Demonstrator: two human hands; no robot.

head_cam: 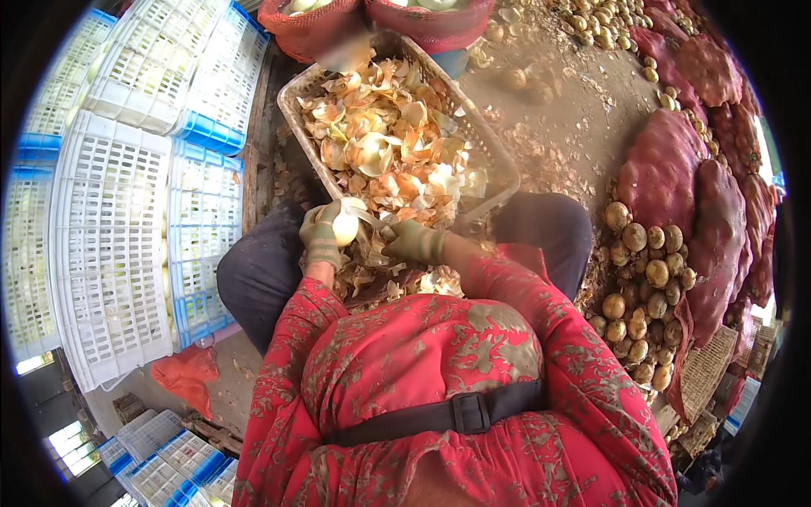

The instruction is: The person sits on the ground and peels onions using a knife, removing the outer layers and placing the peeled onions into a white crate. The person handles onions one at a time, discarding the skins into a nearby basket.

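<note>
My left hand (321, 236), in a striped work glove, grips a peeled pale onion (346, 228) above the near edge of a plastic crate. Also gloved, my right hand (413, 242) holds a small knife (370, 218); its blade reaches left to the onion, and the handle is hidden in my fingers. The crate (470, 106) sits tilted before my knees, heaped with papery onion skins (380, 146). More loose skins (440, 282) lie between my legs, under my forearms.
White crates (114, 253) and blue-edged crates (206, 247) of pale onions stack at left. Red net bags (310, 28) holding peeled onions stand beyond the skins. At right are unpeeled onions (657, 274) and full red mesh sacks (662, 168). A red net (187, 377) lies on the floor.
</note>
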